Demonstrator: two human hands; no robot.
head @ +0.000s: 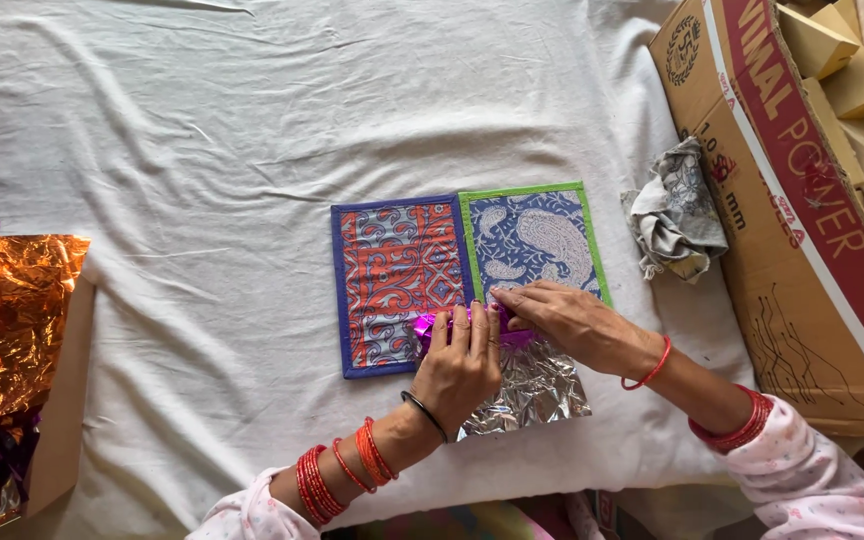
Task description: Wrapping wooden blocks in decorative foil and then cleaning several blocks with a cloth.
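Observation:
Two patterned fabric mats lie side by side on a white sheet (252,150): a red and blue mat (392,270) with a blue border, and a blue paisley mat (537,235) with a green border. At their near edge, my left hand (460,365) and my right hand (577,325) press together on a small object wrapped in shiny purple foil (424,325). The silver underside of the foil sheet (537,390) spreads toward me beneath my hands. What the foil encloses is hidden.
An open cardboard box (802,250) of pale wooden blocks (852,85) stands at the right. A crumpled printed cloth (674,212) lies beside it. Orange foil sheets (12,320) and darker purple foil are piled at the left edge.

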